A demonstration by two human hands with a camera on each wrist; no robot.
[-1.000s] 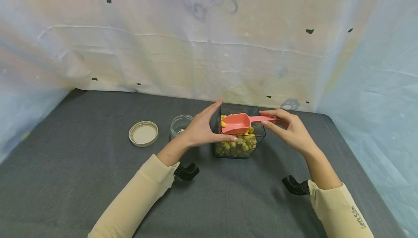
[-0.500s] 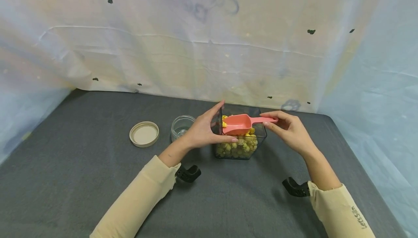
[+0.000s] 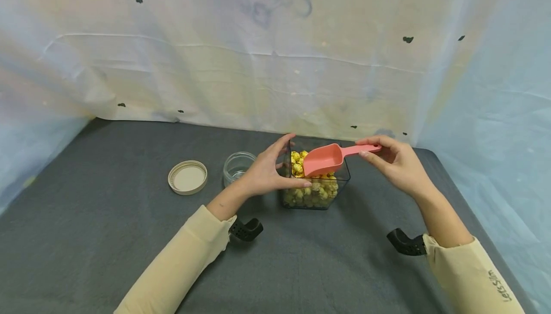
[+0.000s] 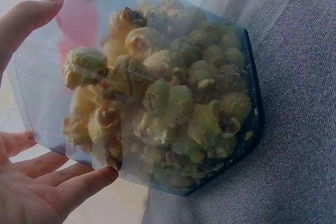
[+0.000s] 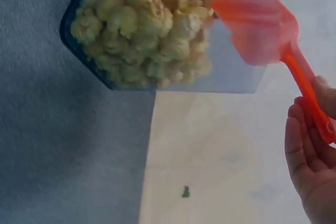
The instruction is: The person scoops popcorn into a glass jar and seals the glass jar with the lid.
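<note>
A clear, dark-edged square container (image 3: 342, 187) filled partway with yellow popcorn (image 3: 297, 166) stands on the table. My left hand (image 3: 269, 173) grips it near the rim, thumb on the near wall and fingers round the left and far side. In the left wrist view the fingertips press the clear wall, with popcorn (image 4: 168, 98) behind it. My right hand (image 3: 398, 165) pinches the handle of a pink scoop (image 3: 324, 159) between thumb and fingers. The scoop's bowl tilts down to the left, its tip at the popcorn inside the container, as the right wrist view also shows.
Left of the container stands a clear glass jar (image 3: 236, 165), without a lid and partly behind my left hand. Farther left a round cream lid (image 3: 188, 177) lies on the dark grey table (image 3: 107, 208). A pale sheet (image 3: 215, 84) hangs along the back edge.
My right hand has moved right and slightly up with the scoop, which now tilts more steeply and uncovers popcorn at the container's left. My left hand keeps its hold.
</note>
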